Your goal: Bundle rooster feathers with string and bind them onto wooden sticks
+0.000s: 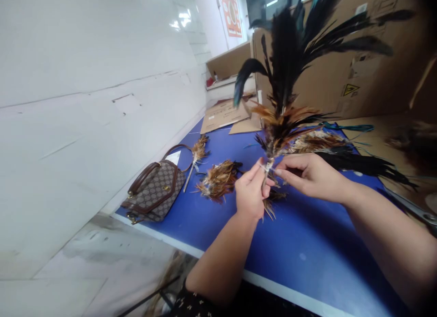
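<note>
A tall bunch of feathers [285, 57] stands upright over the table, long and black at the top with shorter orange-brown feathers lower down. My left hand [251, 192] is closed around its stem, just under a whitish binding. Beside that binding, on the right, my right hand [309, 175] pinches what looks like a thin pale thread [271, 168], whose far end is too small to follow. A pile of brown feathers [220, 179] lies left of my left hand. More feather tips [269, 207] show on the table below my hands.
A patterned handbag [155, 192] sits at the left of the blue table [290, 262], near a small feather bunch [199, 153]. Brown feathers [317, 142] and long black feathers [362, 164] lie to the right. Scissors [426, 216] lie at the right edge. Large cardboard boxes [327, 89] stand behind.
</note>
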A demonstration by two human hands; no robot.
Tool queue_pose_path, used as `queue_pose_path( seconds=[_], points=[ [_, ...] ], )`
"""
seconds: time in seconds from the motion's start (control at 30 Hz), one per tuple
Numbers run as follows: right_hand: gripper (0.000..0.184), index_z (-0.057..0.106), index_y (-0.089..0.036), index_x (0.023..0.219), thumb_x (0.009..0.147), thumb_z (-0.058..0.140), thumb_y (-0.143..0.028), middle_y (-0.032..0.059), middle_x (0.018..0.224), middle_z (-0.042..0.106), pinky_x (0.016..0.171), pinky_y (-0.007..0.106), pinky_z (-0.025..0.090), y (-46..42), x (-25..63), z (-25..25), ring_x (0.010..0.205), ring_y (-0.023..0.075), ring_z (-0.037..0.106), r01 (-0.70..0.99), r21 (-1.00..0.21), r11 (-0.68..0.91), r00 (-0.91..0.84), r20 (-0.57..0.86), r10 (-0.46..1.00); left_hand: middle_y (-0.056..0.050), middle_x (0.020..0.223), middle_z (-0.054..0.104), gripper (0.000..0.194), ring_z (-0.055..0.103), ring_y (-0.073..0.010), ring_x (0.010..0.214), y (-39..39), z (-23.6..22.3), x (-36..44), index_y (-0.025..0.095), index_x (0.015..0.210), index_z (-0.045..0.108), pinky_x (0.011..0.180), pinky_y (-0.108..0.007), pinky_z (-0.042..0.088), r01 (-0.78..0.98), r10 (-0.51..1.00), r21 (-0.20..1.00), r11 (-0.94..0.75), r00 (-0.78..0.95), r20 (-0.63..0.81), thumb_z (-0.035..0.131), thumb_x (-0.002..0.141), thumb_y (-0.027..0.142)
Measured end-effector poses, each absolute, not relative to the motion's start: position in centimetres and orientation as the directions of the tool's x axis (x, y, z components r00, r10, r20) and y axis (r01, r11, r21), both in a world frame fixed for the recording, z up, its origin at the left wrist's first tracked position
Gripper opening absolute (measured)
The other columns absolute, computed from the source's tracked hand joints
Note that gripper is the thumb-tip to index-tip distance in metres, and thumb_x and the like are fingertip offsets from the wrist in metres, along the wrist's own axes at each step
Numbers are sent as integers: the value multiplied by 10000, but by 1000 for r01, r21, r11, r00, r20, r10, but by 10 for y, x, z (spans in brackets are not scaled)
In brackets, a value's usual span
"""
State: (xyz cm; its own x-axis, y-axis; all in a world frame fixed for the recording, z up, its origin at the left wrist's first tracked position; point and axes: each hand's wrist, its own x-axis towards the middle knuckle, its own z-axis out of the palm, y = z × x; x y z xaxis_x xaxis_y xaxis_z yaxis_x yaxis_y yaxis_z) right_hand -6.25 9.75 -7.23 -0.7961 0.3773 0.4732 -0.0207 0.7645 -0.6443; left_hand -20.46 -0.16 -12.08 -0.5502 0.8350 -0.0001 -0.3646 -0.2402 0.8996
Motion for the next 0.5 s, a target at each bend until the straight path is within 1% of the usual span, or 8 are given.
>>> queue_pose_path(
  seconds=[0.07,0.13,0.17,0.23,0.3,0.37,0.43,0.5],
  points=[
    [285,680,-171,790,1016,556,-295,23,706,618,678,282,425,90,-62,-67,677,150,540,-17,-522,853,-799,520,302,10,609,631,640,426,-44,447,2,-126,-207,149,1389,700,445,-188,291,-236,776,939,-252,-629,51,793,853,486],
    [227,697,-168,863,1013,539,-233,43,788,651,712,281,428,81,-61,-61,735,157,577,10,-379,925,-783,573,242,28,591,615,578,453,-59,471,3,-131,-208,181,1365,722,478,-200,376,-76,733,964,-256,-665,142,766,879,490],
    [215,704,-167,896,1012,528,-207,54,833,662,704,280,419,77,-60,-59,753,158,585,37,-299,954,-774,595,216,24,604,631,541,484,-73,495,3,-134,-208,193,1352,732,505,-211,422,11,719,966,-258,-666,199,747,898,485],
    [230,718,-171,939,1007,498,-159,73,931,675,646,276,376,72,-58,-55,756,152,586,117,-134,984,-769,615,175,-9,694,703,469,565,-106,571,2,-138,-205,212,1333,747,575,-240,505,175,704,948,-264,-637,314,697,943,468],
    [262,730,-180,970,1000,475,-126,79,1023,682,581,277,310,70,-57,-54,741,140,581,217,-12,976,-764,620,177,-38,805,756,407,617,-130,639,1,-141,-200,224,1306,766,646,-266,551,309,690,910,-276,-595,411,646,985,444],
    [265,736,-192,984,993,479,-128,65,1019,680,543,285,250,70,-56,-55,707,133,567,314,36,949,-748,625,224,-47,829,764,369,629,-140,654,1,-144,-195,222,1262,790,683,-282,562,396,670,870,-292,-565,482,609,1013,426],
    [244,736,-199,973,987,497,-153,47,938,664,528,296,211,71,-57,-56,665,132,543,389,41,920,-724,631,278,-47,785,746,347,629,-146,647,2,-146,-191,204,1195,817,694,-290,560,441,647,842,-312,-550,528,600,1022,412],
    [230,730,-199,945,982,505,-169,40,885,646,528,303,198,71,-58,-57,647,136,528,431,42,901,-715,625,313,-45,740,719,337,626,-152,641,2,-147,-189,187,1127,835,694,-293,557,458,632,823,-336,-539,557,598,1024,404]
  ],
)
